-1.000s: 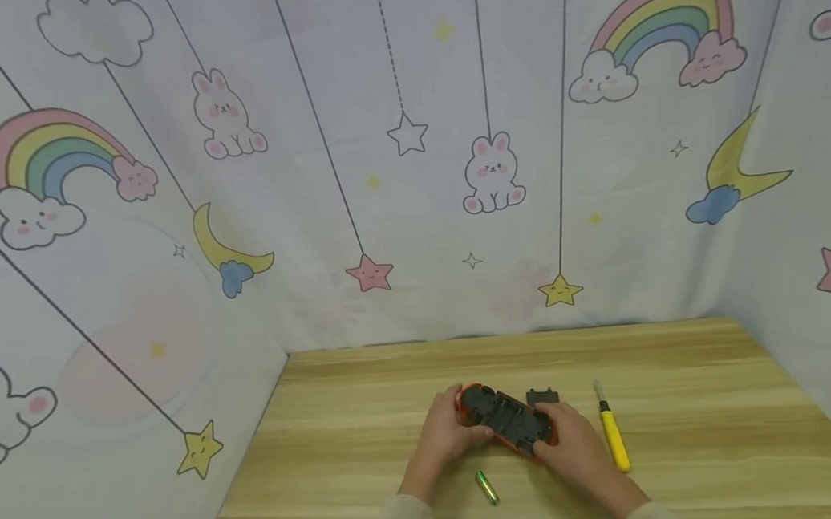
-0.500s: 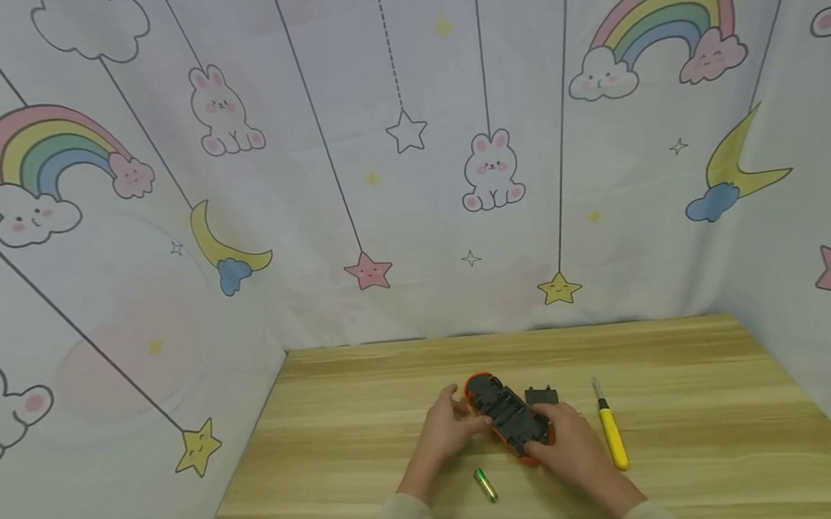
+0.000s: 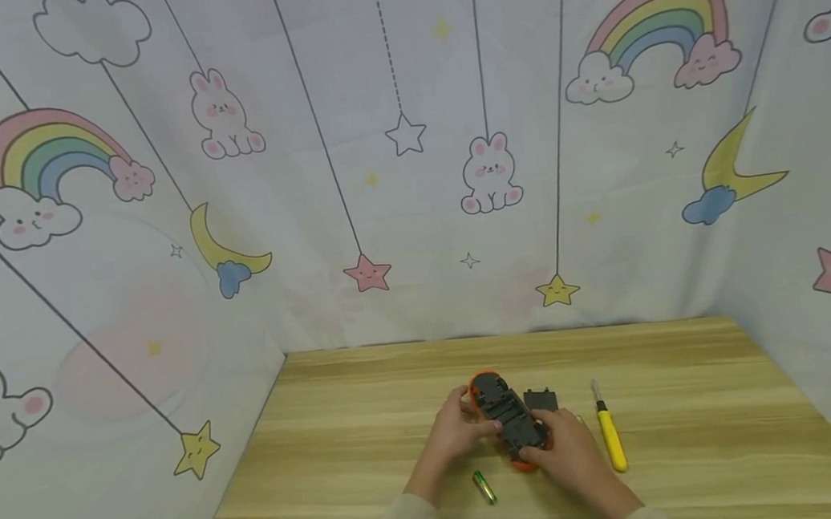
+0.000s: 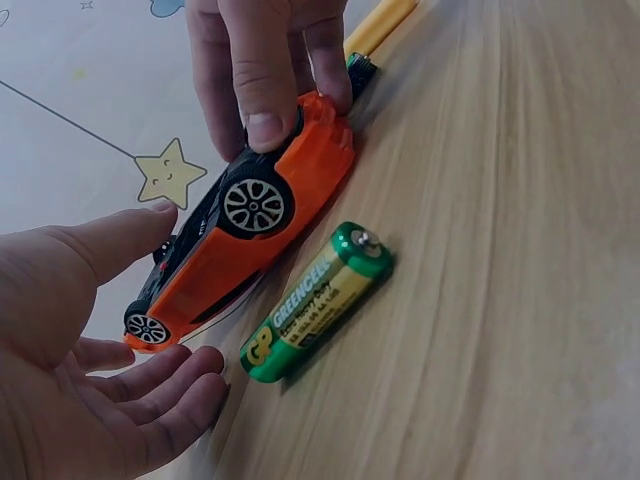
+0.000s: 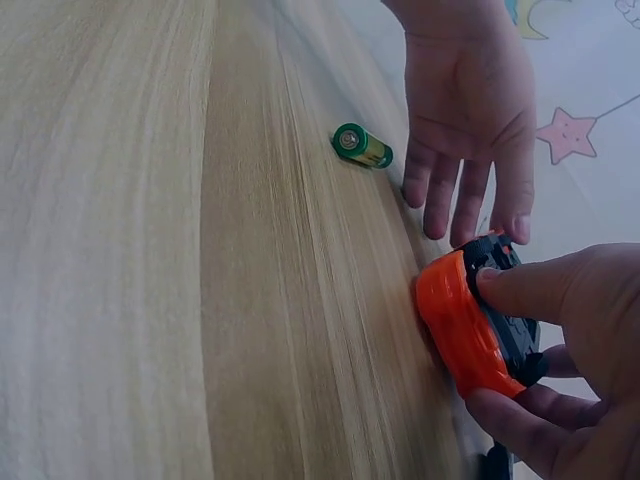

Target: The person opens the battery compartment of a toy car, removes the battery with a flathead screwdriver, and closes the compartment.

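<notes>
An orange toy car [image 3: 508, 415] is held upside down, its black underside with an open battery bay facing up. My right hand [image 3: 572, 446] grips its near end, thumb on the underside and fingers along the body. At the far end, my left hand [image 3: 453, 432] stays beside the car with fingers extended; in the left wrist view its thumb [image 4: 130, 240] lies close to the underside. The orange side and spoked wheels of the car [image 4: 225, 255] show there. On the table, a green and gold GP battery [image 4: 318, 300] lies loose in front of the car.
A small black battery cover [image 3: 540, 400] lies just beyond the right hand. Farther right is a screwdriver [image 3: 612, 436] with a yellow handle. The wood-grain table [image 3: 340, 425] is enclosed by a printed cloth [image 3: 412, 211] at the back and sides.
The car has swung clockwise, its far end now pointing more away from me. My left hand has loosened from around that end, while the right keeps its grip. The battery has stayed put.
</notes>
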{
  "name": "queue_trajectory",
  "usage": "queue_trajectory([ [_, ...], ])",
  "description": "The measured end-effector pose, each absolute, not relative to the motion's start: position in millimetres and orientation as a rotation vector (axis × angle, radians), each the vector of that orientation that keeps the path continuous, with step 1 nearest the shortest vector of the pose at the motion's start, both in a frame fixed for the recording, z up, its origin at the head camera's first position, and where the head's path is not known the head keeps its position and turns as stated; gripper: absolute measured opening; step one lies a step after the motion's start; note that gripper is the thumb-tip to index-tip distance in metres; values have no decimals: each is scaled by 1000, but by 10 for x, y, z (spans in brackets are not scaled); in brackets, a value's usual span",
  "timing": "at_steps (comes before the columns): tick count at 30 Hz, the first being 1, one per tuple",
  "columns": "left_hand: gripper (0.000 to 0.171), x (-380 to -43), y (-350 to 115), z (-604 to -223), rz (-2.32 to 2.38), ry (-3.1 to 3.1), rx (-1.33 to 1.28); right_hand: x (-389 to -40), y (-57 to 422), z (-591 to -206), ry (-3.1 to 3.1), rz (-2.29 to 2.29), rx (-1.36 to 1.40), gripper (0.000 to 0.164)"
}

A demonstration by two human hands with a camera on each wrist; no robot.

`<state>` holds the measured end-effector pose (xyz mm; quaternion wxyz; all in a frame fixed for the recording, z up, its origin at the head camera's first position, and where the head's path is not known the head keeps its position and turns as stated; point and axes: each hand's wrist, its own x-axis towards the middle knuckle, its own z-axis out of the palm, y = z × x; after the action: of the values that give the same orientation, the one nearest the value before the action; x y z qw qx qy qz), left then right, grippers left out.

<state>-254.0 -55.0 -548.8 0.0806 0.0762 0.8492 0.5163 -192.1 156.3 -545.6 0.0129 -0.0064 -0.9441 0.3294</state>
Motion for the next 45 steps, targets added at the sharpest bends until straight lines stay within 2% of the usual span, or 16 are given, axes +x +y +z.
queue_trajectory([
  [23,108,-2515,-445,-5535,1589,2479,213,-1896,1450,-5500,-2883,1160,-72,67],
  [30,102,-2530,-427,-5510,1590,2458,195,-1910,1493,-5505,-2905,1148,-52,65],
  [41,95,-2580,-441,-5518,1623,2396,195,-1982,1476,-5476,-2833,1230,-13,73],
  [45,85,-2580,-442,-5520,1641,2378,188,-2000,1462,-5491,-2851,1252,-36,75],
])
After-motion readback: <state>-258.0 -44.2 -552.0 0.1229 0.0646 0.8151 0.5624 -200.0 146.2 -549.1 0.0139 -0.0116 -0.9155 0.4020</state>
